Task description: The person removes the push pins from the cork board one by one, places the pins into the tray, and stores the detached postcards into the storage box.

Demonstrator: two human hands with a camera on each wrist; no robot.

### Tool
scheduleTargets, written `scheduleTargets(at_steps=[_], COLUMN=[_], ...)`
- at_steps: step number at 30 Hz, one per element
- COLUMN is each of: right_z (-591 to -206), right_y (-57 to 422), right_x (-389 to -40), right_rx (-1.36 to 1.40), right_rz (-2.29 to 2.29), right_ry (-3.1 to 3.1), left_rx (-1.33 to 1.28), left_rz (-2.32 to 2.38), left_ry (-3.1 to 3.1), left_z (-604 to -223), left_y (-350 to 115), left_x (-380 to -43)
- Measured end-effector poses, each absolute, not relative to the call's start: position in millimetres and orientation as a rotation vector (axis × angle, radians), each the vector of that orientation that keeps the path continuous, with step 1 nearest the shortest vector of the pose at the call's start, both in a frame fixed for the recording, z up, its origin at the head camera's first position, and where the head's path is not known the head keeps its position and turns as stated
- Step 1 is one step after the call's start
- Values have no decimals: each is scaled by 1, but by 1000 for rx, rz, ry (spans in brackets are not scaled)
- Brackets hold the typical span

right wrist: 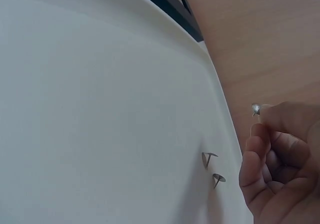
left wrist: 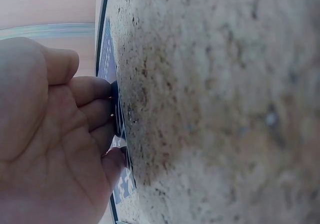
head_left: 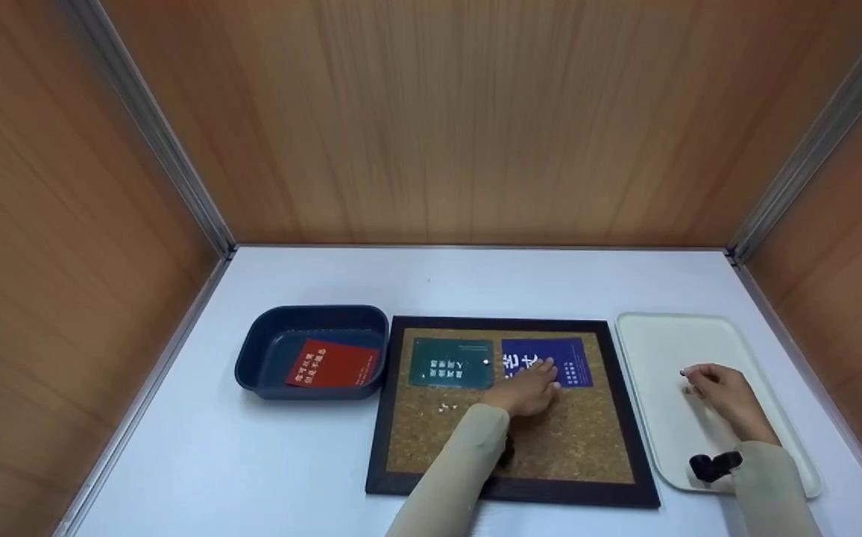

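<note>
In the head view my left hand rests on a purple card with white writing, its fingers pressing the card against a cork board. In the left wrist view the fingertips of this hand meet the purple card. Over the white tray, my right hand pinches a silver thumbtack between thumb and finger. Two more thumbtacks, one close beside the other, lie on the tray below it. Left of the purple card, a green card lies on the cork with a bright tack head at its right edge.
A dark blue bin stands left of the board, with a red card leaning inside. The board's dark frame sits close to the tray. Wood-panelled walls enclose the white table at the back and sides.
</note>
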State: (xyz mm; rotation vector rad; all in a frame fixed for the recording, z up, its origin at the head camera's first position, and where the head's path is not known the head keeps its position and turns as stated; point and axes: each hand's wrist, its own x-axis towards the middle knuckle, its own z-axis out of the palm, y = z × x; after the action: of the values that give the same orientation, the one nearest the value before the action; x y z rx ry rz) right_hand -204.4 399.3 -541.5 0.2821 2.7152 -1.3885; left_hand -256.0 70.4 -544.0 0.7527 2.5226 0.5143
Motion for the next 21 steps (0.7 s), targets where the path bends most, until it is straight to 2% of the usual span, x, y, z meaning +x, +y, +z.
scheduleTargets(at_steps=[21], right_z=[-557], right_y=[415], right_x=[-197], right_rx=[352], right_rz=[-1342], right_ry=[2717], left_rx=[760], left_rz=[505], left_ry=[2524], left_z=[-545], left_y=[70], left_x=[-256])
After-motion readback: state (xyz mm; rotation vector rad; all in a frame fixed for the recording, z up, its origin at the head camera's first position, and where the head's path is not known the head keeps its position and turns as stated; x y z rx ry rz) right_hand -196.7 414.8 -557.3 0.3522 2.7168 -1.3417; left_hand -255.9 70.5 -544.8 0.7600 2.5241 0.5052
